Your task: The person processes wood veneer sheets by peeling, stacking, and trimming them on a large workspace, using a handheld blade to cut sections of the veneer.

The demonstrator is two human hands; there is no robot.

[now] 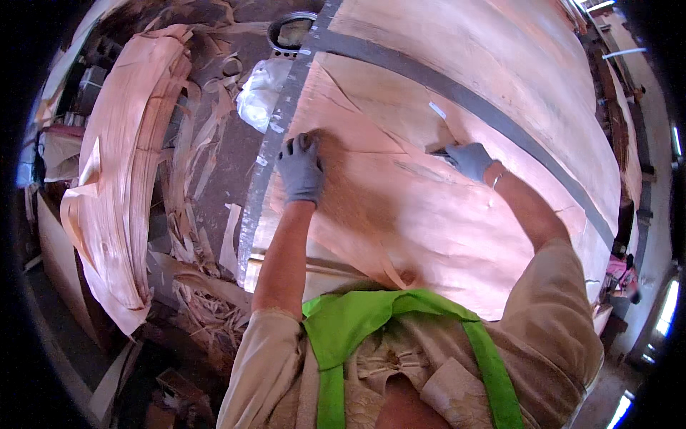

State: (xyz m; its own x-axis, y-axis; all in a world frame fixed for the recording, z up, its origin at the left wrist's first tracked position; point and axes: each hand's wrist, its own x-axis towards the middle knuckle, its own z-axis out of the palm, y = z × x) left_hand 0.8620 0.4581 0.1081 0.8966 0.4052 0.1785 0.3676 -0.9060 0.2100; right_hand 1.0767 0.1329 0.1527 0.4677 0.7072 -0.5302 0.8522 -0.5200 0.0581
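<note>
My left hand (300,171), in a grey glove, rests on the left part of a pinkish wood veneer sheet (436,229), its fingers somewhat apart and holding nothing that shows. Farther right, my right hand (470,161), also gloved, is closed around a dark, flat tool (437,152), mostly hidden in the fingers. The tool's end lies against the veneer near a crack. A split (421,170) with a rough grey patch runs through the sheet between both hands. Beyond it sits a small white strip (437,109).
Dark bands (429,68) border the veneer, and another wide sheet (486,64) lies beyond. On the left stand a tall veneer stack (121,179), a white plastic bag (261,93) and a round container (293,32). Veneer scraps (207,307) litter the floor.
</note>
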